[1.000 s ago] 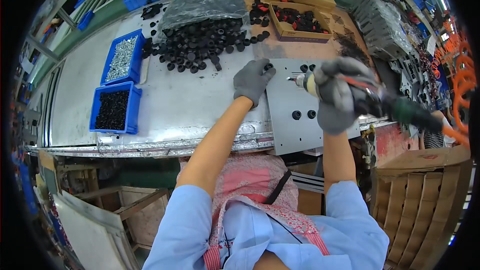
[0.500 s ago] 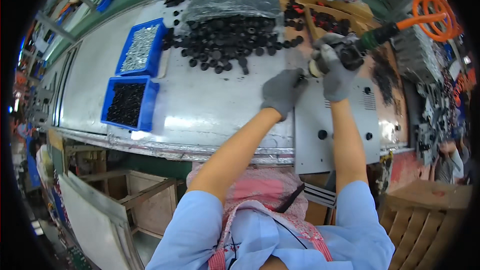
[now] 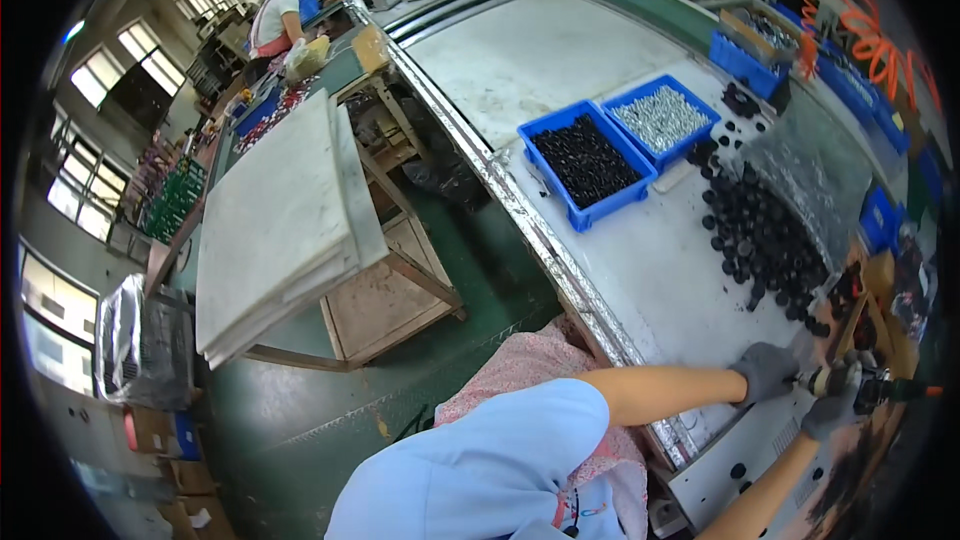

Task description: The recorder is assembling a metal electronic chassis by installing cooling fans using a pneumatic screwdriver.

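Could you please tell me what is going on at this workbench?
The person's gloved right hand grips a power screwdriver, its tip beside the gloved left hand; whether that hand holds anything is hidden. Round black caps sit on the grey metal panel. Two blue bins and a pile of similar caps are on the bench.

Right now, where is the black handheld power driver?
The driver is at the head view's lower right, in the gray-gloved right hand, its tip near the gray-gloved left hand.

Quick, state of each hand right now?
Right hand: closed, holding the power driver.
Left hand: by the driver's tip; grip cannot be told.
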`<move>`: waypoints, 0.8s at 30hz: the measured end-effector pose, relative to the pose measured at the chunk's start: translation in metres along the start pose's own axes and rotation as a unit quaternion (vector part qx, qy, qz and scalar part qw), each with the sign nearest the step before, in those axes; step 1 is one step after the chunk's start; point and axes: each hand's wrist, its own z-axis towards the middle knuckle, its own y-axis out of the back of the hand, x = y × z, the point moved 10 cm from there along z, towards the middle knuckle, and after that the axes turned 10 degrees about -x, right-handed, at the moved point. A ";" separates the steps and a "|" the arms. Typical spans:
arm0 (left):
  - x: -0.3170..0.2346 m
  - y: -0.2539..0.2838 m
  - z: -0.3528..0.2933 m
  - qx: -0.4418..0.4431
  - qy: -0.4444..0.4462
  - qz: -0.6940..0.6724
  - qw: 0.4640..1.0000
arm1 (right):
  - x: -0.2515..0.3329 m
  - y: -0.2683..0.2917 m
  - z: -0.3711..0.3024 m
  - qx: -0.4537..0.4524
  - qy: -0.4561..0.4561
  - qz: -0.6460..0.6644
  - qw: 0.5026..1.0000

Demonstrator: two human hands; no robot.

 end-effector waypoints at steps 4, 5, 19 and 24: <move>0.009 -0.009 -0.002 -0.015 -0.008 -0.011 1.000 | 0.030 -0.027 -0.013 -0.140 0.046 -0.075 0.986; 0.009 -0.010 0.003 -0.025 -0.023 -0.011 0.999 | 0.051 -0.039 -0.024 -0.094 0.094 -0.102 0.986; 0.073 -0.042 -0.029 -0.025 0.389 -0.737 0.552 | 0.112 0.033 -0.166 -0.112 -0.042 0.281 0.952; 0.032 -0.024 -0.064 0.071 0.285 -0.671 0.681 | 0.168 -0.046 -0.161 -0.012 -0.014 0.375 0.927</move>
